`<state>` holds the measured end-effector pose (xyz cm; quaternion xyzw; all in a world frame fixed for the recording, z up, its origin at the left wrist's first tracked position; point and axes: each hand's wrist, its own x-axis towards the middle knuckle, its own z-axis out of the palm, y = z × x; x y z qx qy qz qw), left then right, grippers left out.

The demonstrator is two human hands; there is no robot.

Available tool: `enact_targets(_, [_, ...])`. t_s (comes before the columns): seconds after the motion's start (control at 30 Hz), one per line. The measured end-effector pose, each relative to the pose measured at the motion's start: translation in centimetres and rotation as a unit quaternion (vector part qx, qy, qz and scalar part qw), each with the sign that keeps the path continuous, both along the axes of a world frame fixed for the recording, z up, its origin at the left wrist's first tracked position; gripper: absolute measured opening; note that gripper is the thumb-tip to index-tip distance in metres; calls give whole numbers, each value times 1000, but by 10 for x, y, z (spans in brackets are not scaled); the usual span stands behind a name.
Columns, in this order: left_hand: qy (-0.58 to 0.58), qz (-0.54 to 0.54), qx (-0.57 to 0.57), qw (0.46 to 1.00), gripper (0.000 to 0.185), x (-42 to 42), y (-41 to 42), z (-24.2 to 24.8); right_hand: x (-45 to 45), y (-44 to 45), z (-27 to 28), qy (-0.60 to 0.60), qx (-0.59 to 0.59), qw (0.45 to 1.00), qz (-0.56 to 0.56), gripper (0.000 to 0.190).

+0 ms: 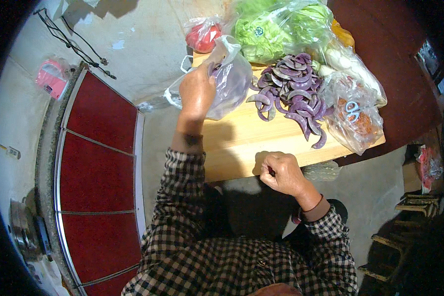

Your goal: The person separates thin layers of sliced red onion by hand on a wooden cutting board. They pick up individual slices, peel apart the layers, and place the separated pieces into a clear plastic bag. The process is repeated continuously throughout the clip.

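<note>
My left hand (198, 88) is at the opening of a clear plastic bag (235, 87) on the left part of a light wooden board (259, 129). A purple bean pod (211, 69) shows at its fingertips; the far side of the fingers is hidden. My right hand (279, 173) is curled into a loose fist at the board's near edge, and whether something small is inside cannot be told. Beyond it, a heap of purple bean pods (299, 88) lies on the board, right of the plastic bag.
Bagged lettuce (266, 37), a bagged red item (203, 37), white-stemmed vegetables in plastic (351, 66) and a bag with orange contents (359, 114) surround the heap. A red-panelled cabinet (100, 170) stands left. Stools (388, 240) are at lower right.
</note>
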<state>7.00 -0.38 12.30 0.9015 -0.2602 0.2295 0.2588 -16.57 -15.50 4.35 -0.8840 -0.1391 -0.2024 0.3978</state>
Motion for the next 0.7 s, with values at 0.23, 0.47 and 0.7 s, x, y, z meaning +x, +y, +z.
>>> enact_targets(0.23, [-59, -120, -140, 981, 19, -26, -12, -22, -2, -2, -4, 9, -3, 1000, 10, 13])
enact_targets(0.47, [45, -179, -154, 971, 17, -84, -39, -88, -3, -3, -12, 50, -32, 995, 84, 22])
enact_targets(0.7, [148, -275, -185, 932, 20, -98, -46, -125, 0, -26, -6, 18, 13, 993, -119, 9])
